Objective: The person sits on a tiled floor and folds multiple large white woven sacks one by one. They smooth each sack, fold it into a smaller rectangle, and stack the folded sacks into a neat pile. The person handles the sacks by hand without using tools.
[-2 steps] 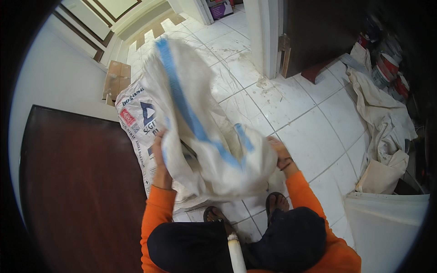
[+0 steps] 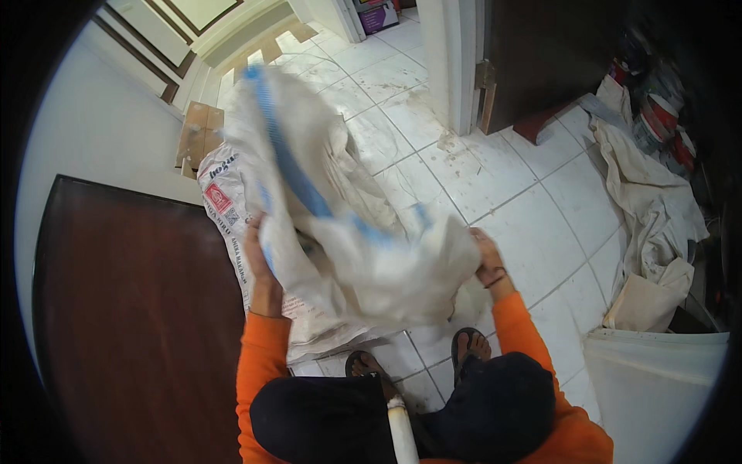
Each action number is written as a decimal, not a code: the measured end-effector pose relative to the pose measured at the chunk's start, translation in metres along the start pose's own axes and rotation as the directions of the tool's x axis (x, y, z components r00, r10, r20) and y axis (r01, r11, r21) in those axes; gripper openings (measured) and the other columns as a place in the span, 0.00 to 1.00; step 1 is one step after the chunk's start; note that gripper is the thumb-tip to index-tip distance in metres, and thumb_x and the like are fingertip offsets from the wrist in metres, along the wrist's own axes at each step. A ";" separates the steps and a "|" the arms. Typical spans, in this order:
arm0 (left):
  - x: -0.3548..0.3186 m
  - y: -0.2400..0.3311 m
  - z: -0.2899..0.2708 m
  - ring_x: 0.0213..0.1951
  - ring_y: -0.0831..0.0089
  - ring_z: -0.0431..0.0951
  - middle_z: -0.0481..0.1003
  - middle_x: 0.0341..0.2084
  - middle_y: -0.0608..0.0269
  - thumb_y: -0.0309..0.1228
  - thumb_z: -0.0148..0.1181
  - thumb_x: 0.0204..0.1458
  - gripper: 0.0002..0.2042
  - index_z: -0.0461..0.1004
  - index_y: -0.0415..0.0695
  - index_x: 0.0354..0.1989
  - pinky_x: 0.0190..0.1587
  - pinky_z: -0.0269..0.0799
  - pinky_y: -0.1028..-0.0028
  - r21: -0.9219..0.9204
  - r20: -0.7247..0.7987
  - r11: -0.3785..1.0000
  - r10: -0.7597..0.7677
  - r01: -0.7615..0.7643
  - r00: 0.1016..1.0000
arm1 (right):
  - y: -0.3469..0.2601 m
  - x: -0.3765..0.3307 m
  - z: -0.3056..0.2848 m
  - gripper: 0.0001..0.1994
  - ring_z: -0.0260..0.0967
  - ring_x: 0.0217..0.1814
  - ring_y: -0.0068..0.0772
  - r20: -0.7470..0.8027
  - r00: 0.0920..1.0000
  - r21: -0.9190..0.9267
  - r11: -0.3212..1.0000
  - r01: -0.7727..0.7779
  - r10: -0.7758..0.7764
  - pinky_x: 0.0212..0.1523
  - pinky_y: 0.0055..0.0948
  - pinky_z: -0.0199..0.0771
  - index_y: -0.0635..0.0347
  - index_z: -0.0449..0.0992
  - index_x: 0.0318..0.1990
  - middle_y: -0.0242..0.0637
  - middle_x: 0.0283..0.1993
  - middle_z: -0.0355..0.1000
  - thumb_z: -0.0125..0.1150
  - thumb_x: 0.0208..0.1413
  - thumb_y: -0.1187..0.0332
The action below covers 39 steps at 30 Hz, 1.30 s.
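— Holding up a big woven sack (image 2: 363,255), is that right? What is it made of?

— Woven plastic cloth, off-white and crumpled, with a blue stripe (image 2: 290,166) running along it. It hangs in soft folds at chest height, above the white tiled floor (image 2: 533,224). A second sack (image 2: 224,209) (printed, with a red mark on it) lies flat on the tiles just behind it.

— And the hands?

— The left hand (image 2: 259,247) is raised, fingers curled tight on the sack's left edge. The right hand (image 2: 487,259) grips the right side, with a dark band at the wrist. Both orange sleeves (image 2: 259,356) reach upward from the lower edge.

— Anything else around?

— A dark brown door panel (image 2: 131,325), smooth, fills the left. Crumpled beige cloth (image 2: 657,216) is heaped on the floor to the right, beside a white bin (image 2: 657,387). A flattened piece of cardboard (image 2: 199,135) rests against the wall further off. A white pipe (image 2: 402,433) stands up between the knees.

— What is hard to see?

— The sack is blurred, so its weave is unclear, and it hides most of both hands' fingers. Sandalled feet (image 2: 468,344) show only partly below it.
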State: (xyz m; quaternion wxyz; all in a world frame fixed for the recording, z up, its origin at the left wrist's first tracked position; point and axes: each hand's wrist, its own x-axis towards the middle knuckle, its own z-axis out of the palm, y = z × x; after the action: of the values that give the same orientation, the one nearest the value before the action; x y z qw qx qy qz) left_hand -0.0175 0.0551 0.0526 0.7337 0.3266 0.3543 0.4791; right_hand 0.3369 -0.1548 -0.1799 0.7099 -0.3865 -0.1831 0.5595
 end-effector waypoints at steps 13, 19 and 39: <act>0.138 0.280 -0.049 0.63 0.51 0.65 0.56 0.65 0.40 0.63 0.40 0.59 0.44 0.44 0.36 0.71 0.64 0.62 0.55 0.066 0.180 0.916 0.378 -0.395 0.908 | -0.062 0.010 0.225 0.31 0.67 0.63 0.39 0.312 0.902 0.001 0.950 -0.314 0.298 0.59 0.43 0.71 0.63 0.56 0.66 0.45 0.61 0.67 0.63 0.58 0.66; 0.090 0.137 -0.109 0.65 0.48 0.62 0.57 0.67 0.44 0.69 0.39 0.55 0.47 0.50 0.38 0.70 0.65 0.60 0.50 0.118 0.094 0.965 0.225 -0.235 0.970 | -0.055 0.041 0.318 0.23 0.74 0.52 0.39 0.291 0.902 0.110 0.926 -0.362 0.318 0.53 0.39 0.78 0.68 0.63 0.59 0.46 0.53 0.72 0.61 0.60 0.67; -0.012 0.075 -0.111 0.40 0.67 0.78 0.77 0.43 0.54 0.37 0.56 0.61 0.18 0.71 0.34 0.51 0.47 0.73 0.67 0.705 -0.277 0.684 0.512 -0.191 0.813 | -0.068 0.088 0.325 0.30 0.78 0.41 0.44 0.348 0.857 -0.289 0.913 -0.288 0.380 0.37 0.47 0.84 0.69 0.62 0.58 0.53 0.39 0.75 0.42 0.66 0.46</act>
State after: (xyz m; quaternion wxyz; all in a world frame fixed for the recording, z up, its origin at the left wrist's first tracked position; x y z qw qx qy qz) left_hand -0.1494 0.0839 0.0570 0.3609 0.5014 0.5859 0.5244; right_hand 0.1831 0.0345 0.0619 0.5005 -0.3694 -0.3155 0.7166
